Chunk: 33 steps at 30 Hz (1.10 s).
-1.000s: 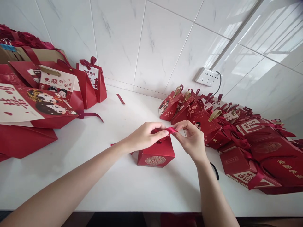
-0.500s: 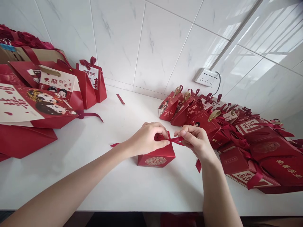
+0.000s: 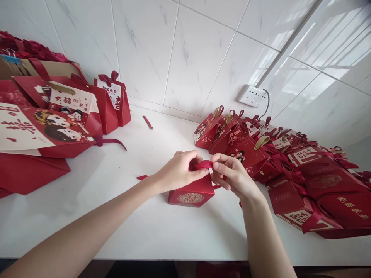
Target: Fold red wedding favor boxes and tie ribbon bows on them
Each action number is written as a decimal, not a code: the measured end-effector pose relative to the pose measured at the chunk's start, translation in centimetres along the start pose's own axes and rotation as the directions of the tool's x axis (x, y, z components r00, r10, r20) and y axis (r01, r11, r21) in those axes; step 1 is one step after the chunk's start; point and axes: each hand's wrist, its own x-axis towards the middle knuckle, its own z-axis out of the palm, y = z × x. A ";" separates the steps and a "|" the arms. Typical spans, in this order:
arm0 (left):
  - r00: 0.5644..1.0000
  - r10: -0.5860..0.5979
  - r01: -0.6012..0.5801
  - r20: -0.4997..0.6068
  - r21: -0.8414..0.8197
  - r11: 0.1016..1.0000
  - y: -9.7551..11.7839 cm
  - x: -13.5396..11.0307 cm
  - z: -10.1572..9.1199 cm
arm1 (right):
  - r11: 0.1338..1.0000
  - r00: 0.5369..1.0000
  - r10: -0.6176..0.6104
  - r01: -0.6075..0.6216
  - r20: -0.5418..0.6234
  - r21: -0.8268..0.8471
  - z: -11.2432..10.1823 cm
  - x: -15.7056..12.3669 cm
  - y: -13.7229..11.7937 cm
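A small red gift box (image 3: 191,193) with a round gold emblem on its front stands on the white table (image 3: 145,227), near the front middle. A red ribbon (image 3: 205,165) runs across its top. My left hand (image 3: 178,170) pinches the ribbon at the box's top from the left. My right hand (image 3: 232,175) pinches a loop of the same ribbon from the right, fingers curled. One ribbon tail (image 3: 142,177) pokes out left of my left wrist.
Several finished red gift boxes (image 3: 290,173) with ribbons lie heaped at the right. Large red paper bags (image 3: 52,123) sit at the left against the tiled wall. A loose red strip (image 3: 147,121) lies near the wall. A white wall socket (image 3: 252,95) is behind the heap.
My right hand, which had pulled the ribbon out to the right, has come back to the box top and now holds a loop there. The left hand stayed on the box.
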 end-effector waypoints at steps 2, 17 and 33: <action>1.000 -0.016 0.015 -0.011 -0.067 0.998 0.1 -0.1 0.0 | 0.998 0.999 -0.003 0.001 -0.032 -0.060 0.3 0.0 -0.2; 0.993 -0.070 0.050 -0.100 -0.183 0.982 0.3 -0.1 -0.2 | 0.722 0.930 -0.367 0.265 -0.029 -0.639 2.5 -0.3 0.3; 1.000 0.009 -0.004 -0.022 0.231 0.973 1.9 -0.7 -5.6 | 0.626 0.923 -0.383 0.239 -0.026 -0.742 2.8 -0.2 0.6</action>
